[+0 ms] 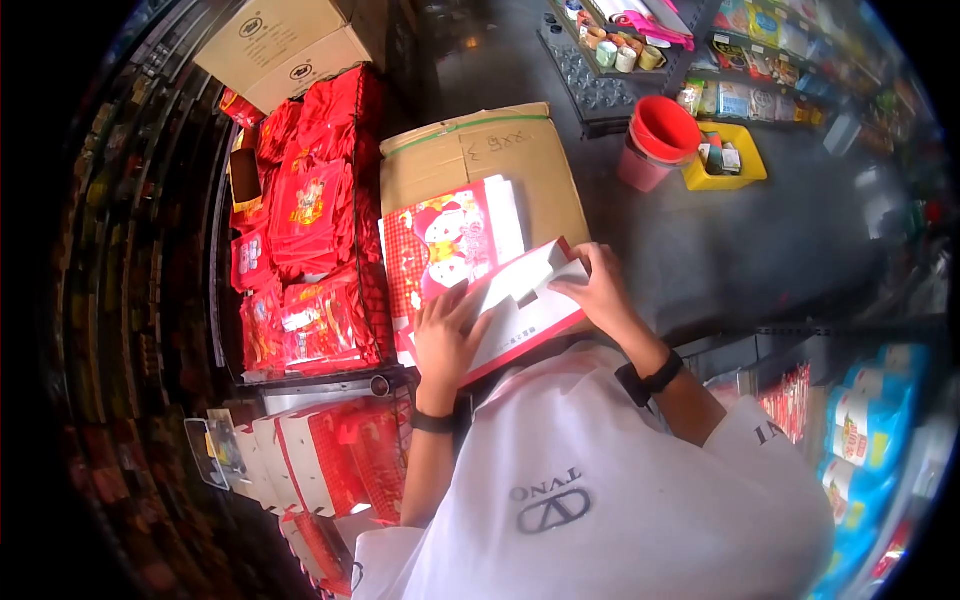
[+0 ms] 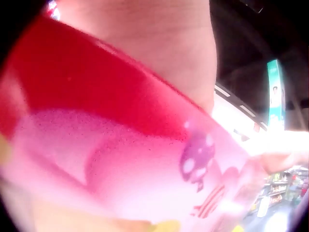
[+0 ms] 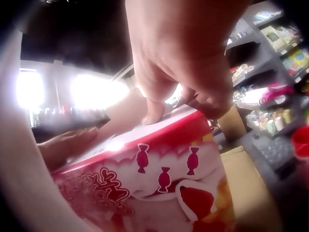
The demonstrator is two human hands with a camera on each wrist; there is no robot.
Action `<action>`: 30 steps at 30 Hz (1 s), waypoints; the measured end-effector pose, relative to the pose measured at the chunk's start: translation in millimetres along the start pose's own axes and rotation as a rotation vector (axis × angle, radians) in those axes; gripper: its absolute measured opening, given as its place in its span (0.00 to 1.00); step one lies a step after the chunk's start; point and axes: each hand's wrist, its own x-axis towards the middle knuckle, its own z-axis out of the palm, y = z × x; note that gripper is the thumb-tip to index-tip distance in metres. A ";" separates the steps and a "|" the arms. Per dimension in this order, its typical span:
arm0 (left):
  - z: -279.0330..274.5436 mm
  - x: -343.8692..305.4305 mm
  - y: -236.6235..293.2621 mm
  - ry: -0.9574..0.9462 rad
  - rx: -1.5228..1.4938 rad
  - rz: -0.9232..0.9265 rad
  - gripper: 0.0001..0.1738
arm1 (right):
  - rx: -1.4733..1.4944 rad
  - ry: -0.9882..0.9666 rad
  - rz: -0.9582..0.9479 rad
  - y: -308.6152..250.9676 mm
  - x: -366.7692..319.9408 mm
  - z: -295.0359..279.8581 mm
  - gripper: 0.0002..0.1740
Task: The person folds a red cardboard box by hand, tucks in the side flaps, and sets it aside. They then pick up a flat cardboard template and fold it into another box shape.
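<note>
A red-and-white cardboard gift box (image 1: 520, 318) lies in front of me with a pale panel upward; its side in the right wrist view is printed with red candies. A white flap (image 1: 538, 278) stands up along its far edge. My left hand (image 1: 447, 338) rests on the box's left part, fingers spread. At the right end, my right hand (image 1: 603, 290) pinches the box's edge, thumb on top and fingers bent over the corner (image 3: 195, 113). Close up in the left wrist view is a pink-and-red printed panel (image 2: 130, 150). Beyond the box lies a flat printed carton (image 1: 405, 245) with cartoon figures.
A large brown cardboard box (image 1: 545, 160) supports the work. Red packets (image 1: 310, 210) fill a rack at left, below another brown carton (image 1: 285, 50). Red buckets (image 1: 662, 135) and a yellow basket (image 1: 745, 160) stand on the floor, near shelves of mugs (image 1: 625, 58).
</note>
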 end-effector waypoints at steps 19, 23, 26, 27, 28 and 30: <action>10.2 25.0 39.2 -0.111 -0.077 0.141 0.33 | 0.188 -0.149 -0.105 12.4 -13.5 13.7 0.43; 14.4 31.2 44.4 -0.096 -0.046 0.148 0.32 | 0.222 -0.120 -0.181 17.6 -12.6 10.7 0.44; 13.7 32.9 43.4 -0.092 -0.069 0.139 0.29 | 0.253 -0.084 -0.174 10.0 -14.2 4.7 0.41; 15.2 33.2 40.6 -0.080 -0.075 0.132 0.29 | 0.259 -0.038 -0.173 4.0 -15.2 3.2 0.38; 15.3 33.7 38.9 -0.068 -0.082 0.123 0.28 | 0.263 0.006 -0.172 -0.8 -15.8 1.2 0.36; 12.7 36.0 38.9 -0.078 -0.067 0.103 0.28 | 0.222 0.087 -0.150 -6.7 -15.7 -4.2 0.27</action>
